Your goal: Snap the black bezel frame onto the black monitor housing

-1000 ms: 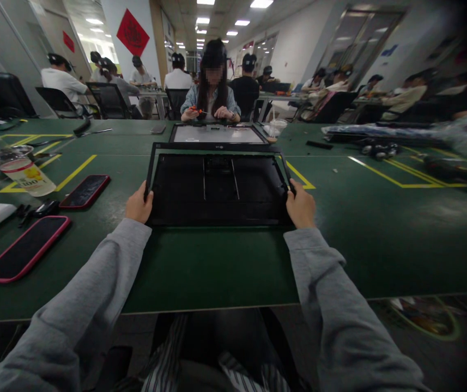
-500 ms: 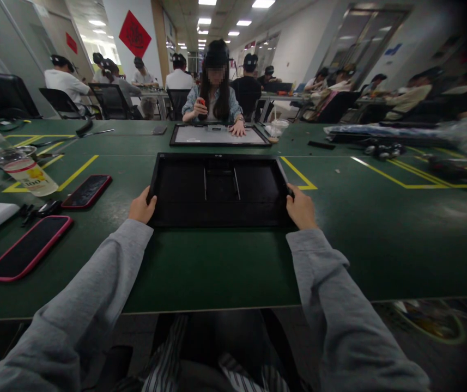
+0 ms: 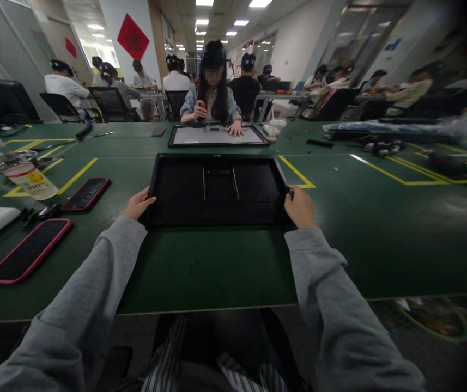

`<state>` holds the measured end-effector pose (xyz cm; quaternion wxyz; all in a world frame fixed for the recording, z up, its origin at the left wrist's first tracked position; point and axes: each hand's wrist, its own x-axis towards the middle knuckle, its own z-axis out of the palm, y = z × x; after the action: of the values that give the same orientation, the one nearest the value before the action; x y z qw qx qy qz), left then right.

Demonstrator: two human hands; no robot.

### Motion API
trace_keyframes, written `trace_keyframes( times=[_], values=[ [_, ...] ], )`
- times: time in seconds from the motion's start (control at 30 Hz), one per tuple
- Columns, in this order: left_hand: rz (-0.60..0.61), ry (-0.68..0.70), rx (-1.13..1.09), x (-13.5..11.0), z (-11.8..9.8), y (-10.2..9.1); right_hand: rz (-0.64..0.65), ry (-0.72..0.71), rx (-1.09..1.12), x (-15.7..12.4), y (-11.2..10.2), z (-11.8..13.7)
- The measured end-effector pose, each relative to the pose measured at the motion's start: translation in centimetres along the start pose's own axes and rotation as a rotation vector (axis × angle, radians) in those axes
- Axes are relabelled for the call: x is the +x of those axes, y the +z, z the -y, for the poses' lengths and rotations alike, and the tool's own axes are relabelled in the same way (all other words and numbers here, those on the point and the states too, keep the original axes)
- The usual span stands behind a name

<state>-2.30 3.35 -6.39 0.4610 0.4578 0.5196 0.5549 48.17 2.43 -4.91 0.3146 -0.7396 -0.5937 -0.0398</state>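
monitor shell on table; phones left, panel behind.

Long grey sleeves are worn with dark, white-striped clothing.

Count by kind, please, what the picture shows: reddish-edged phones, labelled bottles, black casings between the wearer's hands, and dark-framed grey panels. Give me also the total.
Reddish-edged phones: 2
Labelled bottle: 1
Black casing between the left hand and right hand: 1
Dark-framed grey panel: 1
Total: 5
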Motion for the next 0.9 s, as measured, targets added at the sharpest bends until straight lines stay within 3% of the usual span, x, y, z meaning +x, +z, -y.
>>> trace_keyframes(
  times=[0.13,0.2,0.33,0.47,0.57,0.73,0.83,0.9],
  values=[
    [0.066,-0.073,-0.036,-0.4,-0.4,2.6,0.012,0.046,-0.12,0.0,0.0,-0.7],
    [0.123,-0.104,-0.055,-0.4,-0.5,4.8,-0.05,0.112,-0.211,-0.1,0.0,-1.2],
    [0.185,-0.174,-0.029,-0.4,-0.8,10.8,-0.156,0.206,-0.252,-0.3,0.1,-2.1],
    [0.218,-0.181,0.056,-0.2,-0.7,17.1,-0.131,0.214,-0.22,-0.5,0.4,-2.3],
    [0.195,-0.148,0.059,-0.1,-0.1,20.0,-0.088,0.214,-0.216,-0.7,0.8,-2.2],
    [0.167,-0.095,0.058,-0.2,0.7,20.4,-0.161,0.234,-0.228,-0.7,0.9,-2.6],
    [0.141,-0.075,0.077,-0.2,0.7,18.6,-0.235,0.253,-0.246,-0.7,0.3,-3.2],
    [0.094,-0.042,0.112,-0.1,0.6,16.4,-0.218,0.266,-0.254,-0.8,-0.1,-3.4]
  ],
)
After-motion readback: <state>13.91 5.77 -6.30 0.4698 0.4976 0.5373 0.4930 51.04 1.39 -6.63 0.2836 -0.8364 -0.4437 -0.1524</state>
